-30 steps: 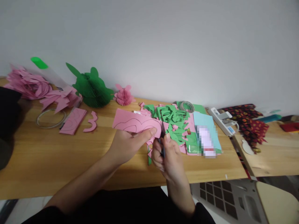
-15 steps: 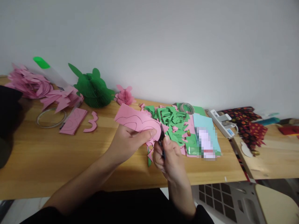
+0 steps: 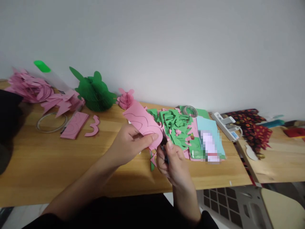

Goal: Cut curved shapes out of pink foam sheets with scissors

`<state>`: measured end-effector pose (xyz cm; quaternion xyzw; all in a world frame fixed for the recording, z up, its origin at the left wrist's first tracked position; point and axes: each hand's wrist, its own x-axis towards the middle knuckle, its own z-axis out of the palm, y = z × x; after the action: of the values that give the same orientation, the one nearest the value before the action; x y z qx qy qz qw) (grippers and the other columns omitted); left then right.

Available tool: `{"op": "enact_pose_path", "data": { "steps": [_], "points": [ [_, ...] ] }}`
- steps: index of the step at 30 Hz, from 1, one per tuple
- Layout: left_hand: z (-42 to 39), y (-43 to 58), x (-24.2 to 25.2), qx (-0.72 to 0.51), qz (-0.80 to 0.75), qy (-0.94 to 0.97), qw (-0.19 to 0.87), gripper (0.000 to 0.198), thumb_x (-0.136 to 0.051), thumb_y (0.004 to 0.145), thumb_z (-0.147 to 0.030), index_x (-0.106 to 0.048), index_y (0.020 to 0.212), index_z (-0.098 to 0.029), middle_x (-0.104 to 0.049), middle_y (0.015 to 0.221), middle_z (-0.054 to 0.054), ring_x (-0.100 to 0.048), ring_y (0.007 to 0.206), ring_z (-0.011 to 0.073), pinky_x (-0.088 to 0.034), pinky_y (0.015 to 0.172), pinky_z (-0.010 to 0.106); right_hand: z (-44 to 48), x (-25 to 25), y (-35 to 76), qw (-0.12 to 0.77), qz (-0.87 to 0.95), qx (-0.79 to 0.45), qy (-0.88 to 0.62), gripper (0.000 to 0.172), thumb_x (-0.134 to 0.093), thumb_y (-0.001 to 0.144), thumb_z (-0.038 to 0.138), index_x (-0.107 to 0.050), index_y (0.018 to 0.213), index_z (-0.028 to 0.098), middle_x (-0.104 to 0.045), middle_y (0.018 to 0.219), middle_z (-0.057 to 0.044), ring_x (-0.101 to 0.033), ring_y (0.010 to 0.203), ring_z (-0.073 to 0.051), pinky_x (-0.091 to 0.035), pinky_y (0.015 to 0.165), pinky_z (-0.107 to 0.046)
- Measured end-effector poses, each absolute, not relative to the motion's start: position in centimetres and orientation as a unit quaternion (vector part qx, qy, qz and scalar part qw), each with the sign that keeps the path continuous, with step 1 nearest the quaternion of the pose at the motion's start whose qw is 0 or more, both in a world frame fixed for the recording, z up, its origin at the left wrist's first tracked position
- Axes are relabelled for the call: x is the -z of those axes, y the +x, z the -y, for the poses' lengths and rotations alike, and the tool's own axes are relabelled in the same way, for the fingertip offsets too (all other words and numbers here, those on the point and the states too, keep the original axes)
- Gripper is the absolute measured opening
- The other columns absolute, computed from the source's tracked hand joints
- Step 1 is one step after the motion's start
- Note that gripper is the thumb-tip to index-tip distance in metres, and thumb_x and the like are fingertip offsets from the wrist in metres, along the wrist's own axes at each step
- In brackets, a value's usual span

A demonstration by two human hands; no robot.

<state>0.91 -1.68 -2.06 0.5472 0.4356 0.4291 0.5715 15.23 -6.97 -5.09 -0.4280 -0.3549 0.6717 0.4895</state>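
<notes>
Between the thumb and fingers of my left hand (image 3: 130, 144) is a sheet of pink paper (image 3: 143, 121) with curved dark outlines drawn on it. My right hand (image 3: 172, 159) is closed around a pair of scissors (image 3: 164, 142), mostly hidden by the fingers. The dark blades meet the rounded right edge of the paper. Below and behind the paper lies a heap of green paper scraps (image 3: 176, 125) mixed with pink bits. Left of my hands rest a wavy pink cutout (image 3: 93, 127) and a pink folded piece with outlines (image 3: 75, 125).
A green honeycomb paper figure (image 3: 96, 92) and a small pink one (image 3: 125, 98) stand by the wall. Tape rolls (image 3: 51, 122) (image 3: 190, 111), light blue paper (image 3: 209, 125), a power strip (image 3: 227, 125) and patterned dark cloth (image 3: 247, 122) lie around. Pink paper pieces (image 3: 30, 86) pile at far left.
The pink paper has turned clockwise, its far end now tilting up and right in front of the small pink figure. A pink strip at the blades has shifted. Both hands stay nearly in place.
</notes>
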Motion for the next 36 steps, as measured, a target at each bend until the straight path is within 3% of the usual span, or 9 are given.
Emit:
{"op": "enact_pose_path", "data": {
  "steps": [14,18,24,36],
  "points": [
    [1.55,0.89,2.13,-0.424,-0.411,0.561,0.580,0.019,-0.068,0.071,-0.022,-0.066,0.052,-0.020,-0.064,0.056,0.001,-0.057,0.054,0.0162,-0.043,0.050,0.024,7.10,4.89,15.69,0.482,0.360,-0.675,-0.427,0.052,-0.056,0.085,0.064,-0.043,0.059,0.020,-0.026,0.040,0.012,-0.012,0.032,-0.003,-0.013,0.029,-0.016],
    [1.65,0.82,2.56,-0.433,-0.441,0.555,0.556,0.025,-0.066,0.075,-0.029,-0.064,0.053,-0.019,-0.058,0.051,0.000,-0.050,0.049,0.0143,-0.038,0.048,0.025,7.17,4.92,15.74,0.487,0.356,-0.673,-0.427,0.052,-0.057,0.084,0.064,-0.043,0.059,0.020,-0.026,0.040,0.012,-0.013,0.033,-0.003,-0.013,0.029,-0.015],
    [1.50,0.53,2.67,-0.439,-0.440,0.582,0.524,0.042,-0.057,0.083,-0.034,-0.041,0.047,-0.019,-0.039,0.043,-0.005,-0.038,0.043,0.0098,-0.031,0.042,0.022,7.23,5.16,15.78,0.489,0.360,-0.677,-0.416,0.051,-0.058,0.086,0.060,-0.043,0.059,0.020,-0.028,0.041,0.011,-0.015,0.033,-0.002,-0.014,0.030,-0.015],
    [1.21,0.35,2.43,-0.385,-0.440,0.651,0.484,0.042,-0.054,0.084,-0.034,-0.037,0.048,-0.019,-0.034,0.047,-0.005,-0.034,0.045,0.0082,-0.028,0.043,0.022,7.31,5.01,15.89,0.482,0.358,-0.682,-0.418,0.052,-0.057,0.085,0.062,-0.044,0.060,0.019,-0.027,0.041,0.012,-0.014,0.032,-0.002,-0.013,0.029,-0.014]
  ]
}}
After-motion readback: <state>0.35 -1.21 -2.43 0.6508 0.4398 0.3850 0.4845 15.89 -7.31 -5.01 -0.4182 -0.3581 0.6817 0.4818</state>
